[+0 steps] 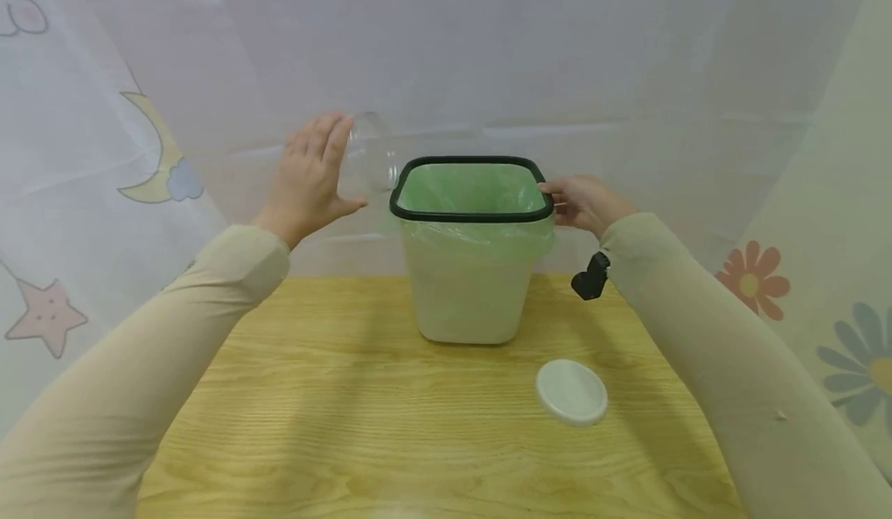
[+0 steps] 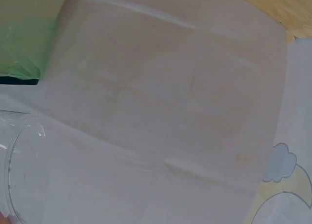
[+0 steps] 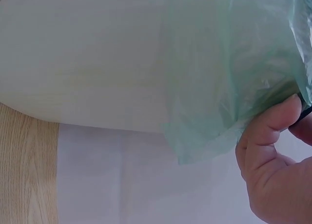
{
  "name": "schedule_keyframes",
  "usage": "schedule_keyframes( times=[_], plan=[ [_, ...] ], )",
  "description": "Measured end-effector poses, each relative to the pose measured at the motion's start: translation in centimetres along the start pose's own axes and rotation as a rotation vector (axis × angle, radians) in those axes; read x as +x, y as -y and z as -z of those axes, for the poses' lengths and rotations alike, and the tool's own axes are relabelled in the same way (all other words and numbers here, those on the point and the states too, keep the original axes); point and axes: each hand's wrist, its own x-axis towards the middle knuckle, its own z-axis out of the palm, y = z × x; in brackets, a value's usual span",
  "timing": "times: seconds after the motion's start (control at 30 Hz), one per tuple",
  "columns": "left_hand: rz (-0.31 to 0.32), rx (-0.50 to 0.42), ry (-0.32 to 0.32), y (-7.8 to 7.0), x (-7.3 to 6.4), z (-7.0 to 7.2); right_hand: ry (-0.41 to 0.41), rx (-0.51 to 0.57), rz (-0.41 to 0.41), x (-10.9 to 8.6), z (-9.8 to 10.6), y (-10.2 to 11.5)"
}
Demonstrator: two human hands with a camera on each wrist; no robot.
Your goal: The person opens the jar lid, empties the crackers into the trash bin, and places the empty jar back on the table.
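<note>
My left hand (image 1: 310, 174) holds a clear jar (image 1: 372, 155) by one end, thumb below and fingers above. The see-through jar lies tipped sideways in the air, its other end at the left rim of a pale trash can (image 1: 467, 286). In the left wrist view the jar (image 2: 27, 170) shows at the lower left, and only a sliver of the hand is visible. With thumb and fingers my right hand (image 1: 581, 201) grips the can's black rim (image 1: 470, 217) on the right side. A green trash bag (image 1: 467, 182) lines the can and folds over its outside.
The can stands upright toward the back of a wooden table (image 1: 334, 426). A round white lid (image 1: 571, 392) lies in front of it to the right. Behind hangs a pale cloth (image 1: 488, 54). A black device (image 1: 591, 276) is strapped by the right wrist.
</note>
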Motion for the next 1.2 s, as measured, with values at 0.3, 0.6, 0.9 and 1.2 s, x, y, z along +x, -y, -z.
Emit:
schedule_keyframes(
  times=[0.3,0.6,0.9,1.2],
  plan=[
    [-0.048,0.008,-0.097,-0.5,-0.6,-0.6,-0.023,0.033,0.036,-0.1,-0.7,-0.6],
    [-0.009,-0.036,-0.121,-0.6,-1.5,-0.8,0.025,0.038,0.073,0.1,-0.7,-1.4],
    [0.034,-0.067,-0.148,-1.3,-2.2,-0.8,0.056,0.103,0.092,-0.4,0.0,-1.7],
    [0.109,-0.084,-0.148,-1.5,-3.3,-0.5,0.051,0.083,0.064,-1.3,0.5,-1.1]
  ],
)
